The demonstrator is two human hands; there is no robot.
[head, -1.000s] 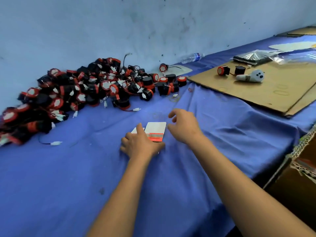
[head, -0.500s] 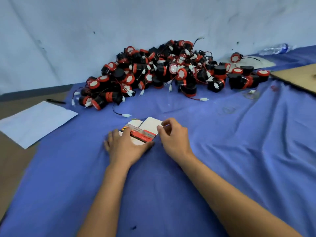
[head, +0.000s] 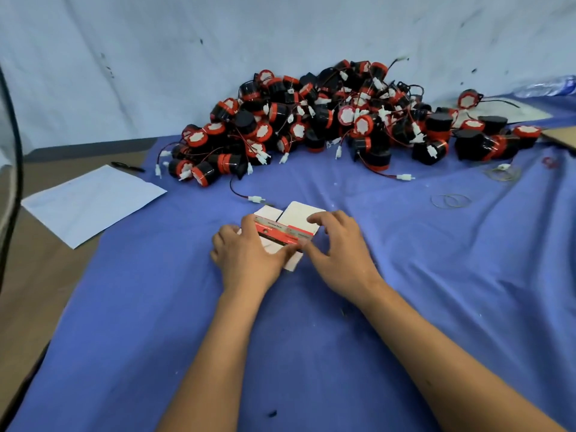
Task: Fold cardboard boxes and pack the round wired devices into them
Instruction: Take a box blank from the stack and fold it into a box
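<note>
A person's two bare forearms reach from the near edge over a table covered in a blue cloth (head: 405,244). Between the hands, at the middle of the cloth, lies a flattened white cardboard box (head: 293,227) with a red and black printed strip across it. The left hand (head: 246,260) rests palm down on the box's near left part, its thumb curled over the box's near edge and its fingers laid over the far side, gripping the card. The right hand (head: 338,254) sits at the box's right edge with fingers bent, the fingertips (head: 314,219) on the white flap and the thumb touching the near right corner, pinching it.

Beyond the box, against a pale wall at the far side, a large pile of round wired devices (head: 336,123) is heaped: black cylinders with red rims, white faces and thin wires ending in white plugs. One plug on a wire (head: 257,199) lies just beyond the box.

At the left, a white sheet of paper (head: 90,204) overlaps the cloth's edge, and a black pen (head: 127,166) lies just beyond it. To the right, thin wire rings (head: 450,201) lie on the cloth
</note>
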